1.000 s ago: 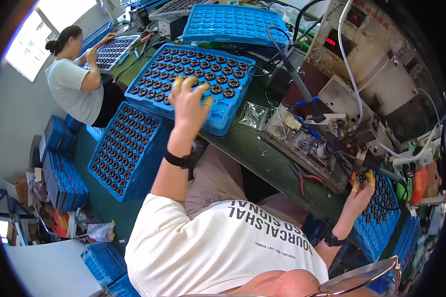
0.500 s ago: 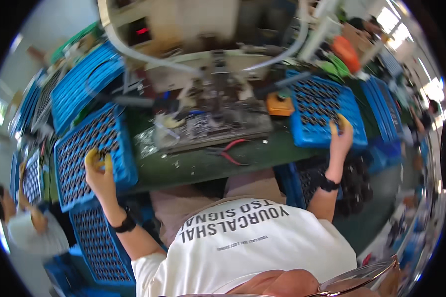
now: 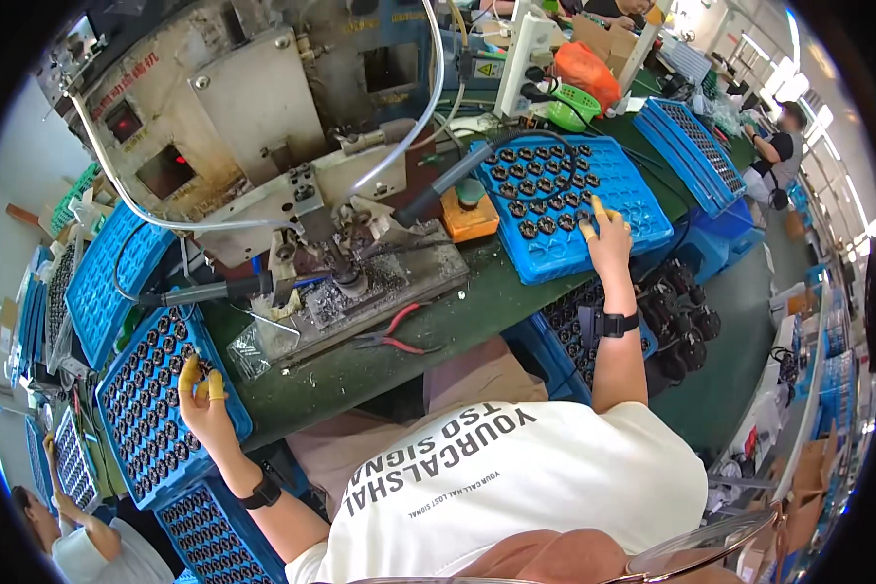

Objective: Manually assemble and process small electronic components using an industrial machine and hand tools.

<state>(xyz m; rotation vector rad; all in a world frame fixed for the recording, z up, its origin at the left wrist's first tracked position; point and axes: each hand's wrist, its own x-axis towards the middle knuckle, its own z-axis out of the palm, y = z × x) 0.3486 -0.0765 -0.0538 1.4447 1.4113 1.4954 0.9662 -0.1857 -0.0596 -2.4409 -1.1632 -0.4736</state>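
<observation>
My left hand point(image 3: 205, 401), with yellow covers on its fingertips, is over the right side of the left blue tray point(image 3: 246, 420). Its fingers close around a small dark round part, partly hidden by them. Rows of similar dark parts fill that tray. My right hand point(image 3: 609, 241), also with yellow fingertips, reaches over the right blue tray point(image 3: 545, 270). Thumb and index finger pinch a dark round part point(image 3: 583, 216) at the end of a row there. Dark parts occupy that tray's left side; bare pockets show on its right.
Between the trays stands a worn press machine point(image 3: 263, 117) with a metal base point(image 3: 384, 300). Red-handled pliers point(image 3: 399, 331) lie in front of it. An orange box point(image 3: 469, 216) is beside the right tray. More blue trays point(image 3: 117, 282) lean at the left. A co-worker point(image 3: 97, 545) sits at lower left.
The view has turned and shifted, so the machine appears further left. My right hand has come to the filled rows' edge in the right tray; my left hand stays over the left tray.
</observation>
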